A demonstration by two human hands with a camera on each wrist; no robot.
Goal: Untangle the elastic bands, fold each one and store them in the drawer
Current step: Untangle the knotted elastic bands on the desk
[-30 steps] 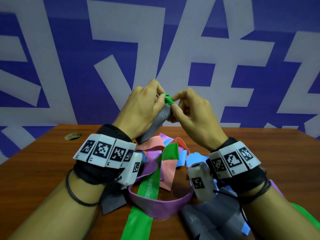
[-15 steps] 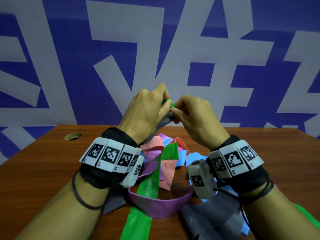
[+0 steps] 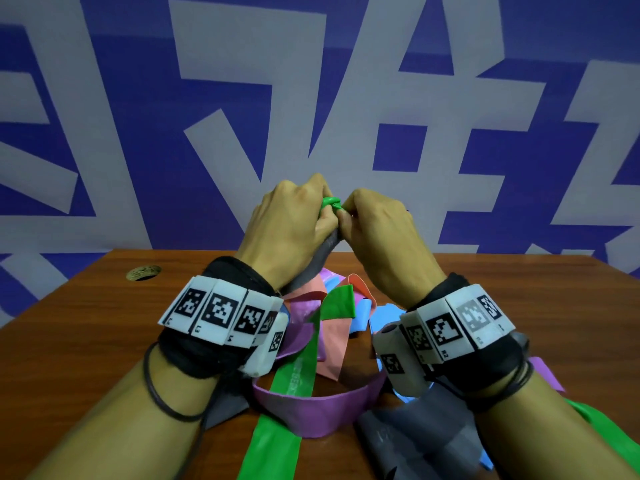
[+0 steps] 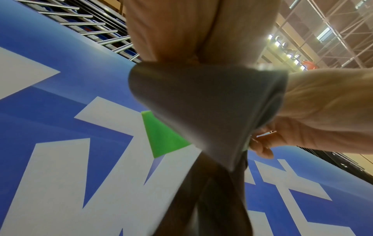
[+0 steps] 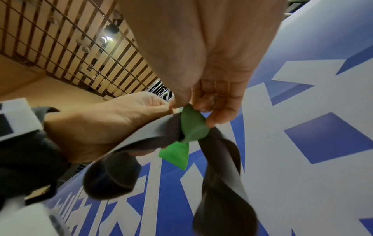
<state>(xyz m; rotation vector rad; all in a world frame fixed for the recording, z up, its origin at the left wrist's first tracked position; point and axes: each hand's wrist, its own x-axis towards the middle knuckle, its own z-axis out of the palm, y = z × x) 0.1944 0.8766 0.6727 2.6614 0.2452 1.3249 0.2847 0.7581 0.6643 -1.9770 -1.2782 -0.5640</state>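
A green band (image 3: 330,204) and a grey band (image 3: 313,263) are knotted together, held up above the table (image 3: 86,327) between both hands. The knot sits where the fingertips meet: the left hand (image 3: 291,230) pinches the grey band just under the green twist, and the right hand (image 3: 375,230) pinches the green one from the other side. In the right wrist view the right fingers (image 5: 214,118) nip a rounded green fold (image 5: 192,126) that wraps the dark grey strip, with a short green end hanging below it. In the left wrist view the grey band (image 4: 201,108) spreads wide under the left fingers, a green corner (image 4: 163,137) showing at its side.

Below the hands lies the pile: the green band runs down to the near table edge, a purple band (image 3: 318,410) loops upright round it, a pink band (image 3: 332,344) and a blue band (image 3: 363,315) lie crumpled behind, and grey folds spread at the near right. That makes five colours, one of each as far as I can count; more green (image 3: 602,431) shows at the far right, whether a second band I cannot tell.

The table's left side is bare wood with one round hole (image 3: 143,273) near the far left corner. The far edge meets a blue and white wall (image 3: 138,133).
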